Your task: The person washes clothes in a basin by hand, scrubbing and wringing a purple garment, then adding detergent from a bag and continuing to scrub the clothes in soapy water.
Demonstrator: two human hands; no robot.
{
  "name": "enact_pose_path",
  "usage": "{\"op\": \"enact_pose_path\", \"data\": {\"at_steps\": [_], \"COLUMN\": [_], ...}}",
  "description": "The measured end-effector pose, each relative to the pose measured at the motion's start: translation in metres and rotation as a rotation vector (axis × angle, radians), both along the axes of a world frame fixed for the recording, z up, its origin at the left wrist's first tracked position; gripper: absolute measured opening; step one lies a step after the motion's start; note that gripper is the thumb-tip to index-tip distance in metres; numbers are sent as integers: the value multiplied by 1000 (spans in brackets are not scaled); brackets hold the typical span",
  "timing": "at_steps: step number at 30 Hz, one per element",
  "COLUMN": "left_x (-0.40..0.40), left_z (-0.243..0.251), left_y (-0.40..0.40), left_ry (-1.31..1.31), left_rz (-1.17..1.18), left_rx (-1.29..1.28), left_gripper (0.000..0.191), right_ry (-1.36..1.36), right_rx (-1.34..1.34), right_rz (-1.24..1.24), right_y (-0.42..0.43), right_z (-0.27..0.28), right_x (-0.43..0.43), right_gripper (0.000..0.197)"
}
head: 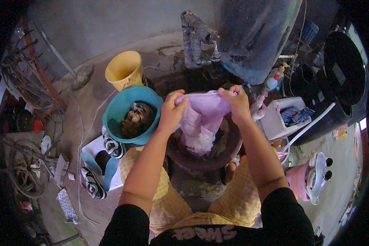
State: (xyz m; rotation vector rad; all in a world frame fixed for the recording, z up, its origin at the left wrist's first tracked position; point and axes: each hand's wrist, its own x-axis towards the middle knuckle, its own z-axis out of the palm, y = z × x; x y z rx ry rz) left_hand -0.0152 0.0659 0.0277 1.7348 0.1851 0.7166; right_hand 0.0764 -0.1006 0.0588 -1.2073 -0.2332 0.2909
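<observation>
A lilac cloth garment (207, 107) is stretched by its upper edge between my two hands. My left hand (173, 109) pinches one corner, thumb in front. At the opposite corner, my right hand (237, 103) grips the edge. The garment's lower part, whitish with what looks like suds, hangs into a dark reddish-brown basin (190, 164) between my knees. What lies deeper in the basin is mostly hidden by the cloth. To the left of my left hand stands a teal tub (112, 107) with dark, multicoloured wet cloth (138, 118) in it.
A yellow bucket (123, 67) stands behind the tub. Beyond the basin rises a wrapped pipe with a tap (215, 38). On the right are bottles (272, 82), a white foam box (272, 118) with packets, and a pink bucket (298, 181) with shoes. Sneakers (93, 183) and insoles lie left.
</observation>
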Motion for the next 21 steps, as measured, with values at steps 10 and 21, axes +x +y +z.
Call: {"op": "enact_pose_path", "data": {"at_steps": [10,21], "left_x": [16,29], "left_z": [-30,-25], "left_y": [-41,-81], "left_ry": [100,128], "left_rz": [-113,61], "left_rx": [-968,-974], "left_gripper": [34,24], "right_ry": [-869,-688], "right_rx": [-431,-449], "right_rz": [-226,-398], "right_y": [37,41], "right_z": [-26,-34], "right_x": [-71,-39], "right_gripper": [27,30]}}
